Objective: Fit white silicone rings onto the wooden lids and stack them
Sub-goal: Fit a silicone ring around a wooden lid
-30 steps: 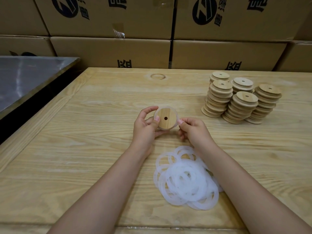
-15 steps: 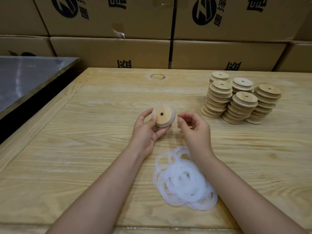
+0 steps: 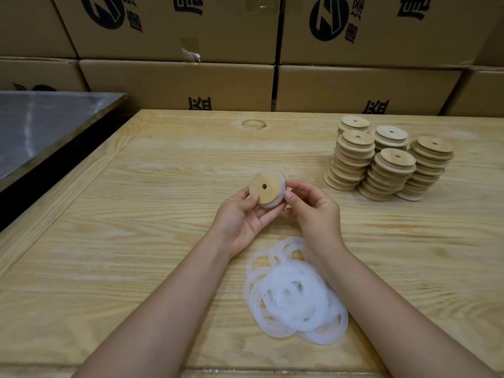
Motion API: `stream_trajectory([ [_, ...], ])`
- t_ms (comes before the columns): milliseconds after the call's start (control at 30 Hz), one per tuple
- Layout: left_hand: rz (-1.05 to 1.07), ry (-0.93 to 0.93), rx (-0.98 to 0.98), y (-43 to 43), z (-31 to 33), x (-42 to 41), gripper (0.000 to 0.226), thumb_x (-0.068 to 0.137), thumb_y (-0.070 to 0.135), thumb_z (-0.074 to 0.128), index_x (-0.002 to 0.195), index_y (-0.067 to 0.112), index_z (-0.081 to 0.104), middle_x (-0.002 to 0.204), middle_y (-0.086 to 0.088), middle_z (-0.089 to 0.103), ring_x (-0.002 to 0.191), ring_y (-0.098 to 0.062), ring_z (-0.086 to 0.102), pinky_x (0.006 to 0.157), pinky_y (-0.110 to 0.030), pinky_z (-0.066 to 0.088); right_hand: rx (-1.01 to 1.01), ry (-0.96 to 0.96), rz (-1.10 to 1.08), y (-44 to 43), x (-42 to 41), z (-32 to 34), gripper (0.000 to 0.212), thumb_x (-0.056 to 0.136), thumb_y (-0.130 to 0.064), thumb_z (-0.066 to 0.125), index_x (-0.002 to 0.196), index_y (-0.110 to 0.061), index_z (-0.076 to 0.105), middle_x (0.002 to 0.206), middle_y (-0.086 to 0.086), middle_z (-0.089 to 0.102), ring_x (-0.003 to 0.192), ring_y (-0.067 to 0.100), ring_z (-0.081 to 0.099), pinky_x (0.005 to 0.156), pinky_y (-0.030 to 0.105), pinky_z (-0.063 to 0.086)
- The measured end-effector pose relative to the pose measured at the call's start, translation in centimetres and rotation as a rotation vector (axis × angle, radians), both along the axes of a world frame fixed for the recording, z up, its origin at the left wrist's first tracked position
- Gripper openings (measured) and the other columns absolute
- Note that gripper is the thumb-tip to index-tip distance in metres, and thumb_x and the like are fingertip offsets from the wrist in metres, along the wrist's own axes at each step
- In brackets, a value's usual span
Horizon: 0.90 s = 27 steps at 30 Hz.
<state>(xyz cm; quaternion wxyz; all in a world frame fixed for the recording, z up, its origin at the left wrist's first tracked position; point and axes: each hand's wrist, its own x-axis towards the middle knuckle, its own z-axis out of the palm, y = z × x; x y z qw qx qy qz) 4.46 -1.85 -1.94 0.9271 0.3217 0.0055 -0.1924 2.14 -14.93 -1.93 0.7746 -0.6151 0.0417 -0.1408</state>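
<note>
Left hand [image 3: 242, 216] cradles lid [image 3: 266, 190], fingers curled beneath, thumb on face, above mid-table. Ring [image 3: 270, 206] hugs rim; right hand [image 3: 313, 211] pinches it at right edge. Risk: uneven seating, so ring twists or pops off. Leaning stacks [image 3: 387, 170] could topple when adding.

We are seeing bare table [image 3: 136, 227] lying open to our left; lid stacks [image 3: 387, 162] are blocking the right, loose rings [image 3: 294, 293] crowding the near edge.

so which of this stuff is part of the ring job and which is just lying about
Job: wooden lid, held by left hand and right hand; white ring on it; loose ring pile; lid stacks.
Lying about: cardboard boxes; metal table.
</note>
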Motion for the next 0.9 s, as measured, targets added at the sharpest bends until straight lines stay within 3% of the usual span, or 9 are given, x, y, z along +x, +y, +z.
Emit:
stream_trajectory([
  [100,-0.049,0.026,-0.020,0.3,0.1,-0.1,0.033,0.098,0.001,0.032,0.125,-0.007,0.050,0.110,-0.027,0.065,0.096,-0.032,0.069,0.072,-0.035,0.058,-0.046,-0.078,0.046,0.2,-0.1,0.1,0.027,0.085,0.003,0.063,0.091,-0.022,0.073,0.082,-0.003,0.067,0.075,0.009,0.060,0.065,0.019,0.052],
  [233,-0.038,0.038,0.013,0.2,0.1,0.0,0.034,0.097,0.006,0.038,0.124,-0.008,0.052,0.117,-0.029,0.061,0.099,-0.030,0.068,0.076,-0.032,0.058,-0.183,-0.139,0.013,0.3,-0.4,0.3,0.031,0.084,0.004,0.064,0.096,-0.023,0.071,0.093,0.008,0.064,0.078,0.009,0.058,0.076,0.027,0.053],
  [300,-0.004,0.036,0.060,0.1,0.0,0.1,0.031,0.096,0.009,0.042,0.121,-0.006,0.055,0.113,-0.027,0.064,0.094,-0.028,0.070,0.073,-0.030,0.058,-0.271,-0.164,-0.027,0.4,-0.5,0.3,0.028,0.083,0.001,0.067,0.096,-0.023,0.071,0.097,0.006,0.064,0.082,0.009,0.060,0.079,0.028,0.053],
  [467,0.131,-0.071,0.245,-0.4,-0.1,-0.1,0.020,0.096,0.022,0.051,0.100,0.006,0.063,0.093,-0.015,0.073,0.081,-0.023,0.072,0.059,-0.024,0.056,-0.425,-0.212,-0.099,0.3,-0.7,0.2,0.017,0.082,-0.006,0.071,0.096,-0.014,0.074,0.091,0.000,0.067,0.084,0.008,0.063,0.076,0.019,0.048],
  [633,0.251,-0.175,0.469,-0.6,-0.2,-0.1,0.030,0.091,0.033,0.058,0.074,0.017,0.076,0.083,-0.011,0.074,0.074,-0.022,0.073,0.056,-0.023,0.055,-0.486,-0.215,-0.098,-0.2,-0.6,0.1,0.010,0.082,-0.010,0.071,0.090,-0.013,0.075,0.086,0.001,0.068,0.079,0.002,0.061,0.070,0.014,0.045],
  [767,0.395,-0.192,0.563,-0.8,-0.5,-0.3,0.033,0.084,0.030,0.070,0.100,0.002,0.061,0.075,-0.012,0.073,0.071,-0.025,0.072,0.055,-0.026,0.055,-0.730,-0.311,-0.175,0.1,-0.6,-0.3,0.012,0.079,-0.016,0.076,0.087,-0.007,0.076,0.080,0.003,0.068,0.072,0.013,0.061,0.070,0.026,0.049],
  [900,0.453,-0.262,0.746,-0.8,-0.9,-0.3,0.046,0.075,0.033,0.078,0.108,0.010,0.055,0.068,-0.004,0.073,0.066,-0.020,0.072,0.061,-0.030,0.059,-0.946,-0.456,-0.227,-0.2,-0.4,-0.5,0.010,0.079,-0.013,0.076,0.081,-0.003,0.075,0.073,0.008,0.068,0.067,0.023,0.063,0.064,0.040,0.052],
])
